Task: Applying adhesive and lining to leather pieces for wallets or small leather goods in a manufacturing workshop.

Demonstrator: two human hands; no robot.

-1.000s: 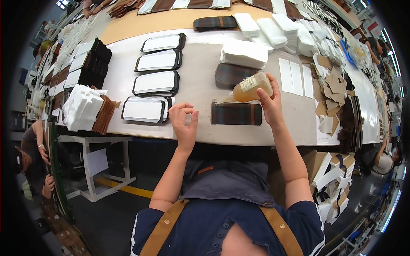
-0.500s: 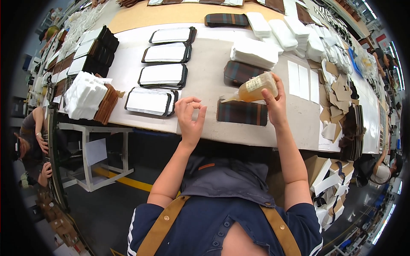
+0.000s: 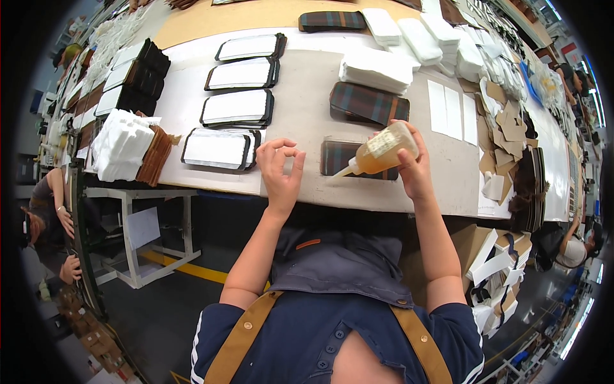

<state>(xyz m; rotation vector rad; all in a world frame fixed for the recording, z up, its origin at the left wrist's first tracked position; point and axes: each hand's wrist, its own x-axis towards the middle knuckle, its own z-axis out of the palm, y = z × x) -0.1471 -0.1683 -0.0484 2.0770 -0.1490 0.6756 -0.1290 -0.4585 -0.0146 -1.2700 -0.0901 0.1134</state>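
Observation:
My right hand is wrapped round a clear squeeze bottle of amber liquid. The bottle tilts, its pale nozzle pointing down and left at the near edge of a dark plaid fabric piece lying flat on the table. Whether the tip touches the piece I cannot tell. My left hand hovers left of that piece, fingers loosely curled, thumb apart, holding nothing. Just beyond the bottle is a stack of plaid pieces, with a stack of white pads behind it.
Several black-edged white panels lie in a column on the left. Farther left stand a white stack and brown pieces. White strips and cardboard scraps lie to the right. Another person's arm shows at far left.
The bottle has come down and slightly nearer me, its nozzle shifting from the plaid piece's far edge to its near edge. My left hand keeps nearly the same pose.

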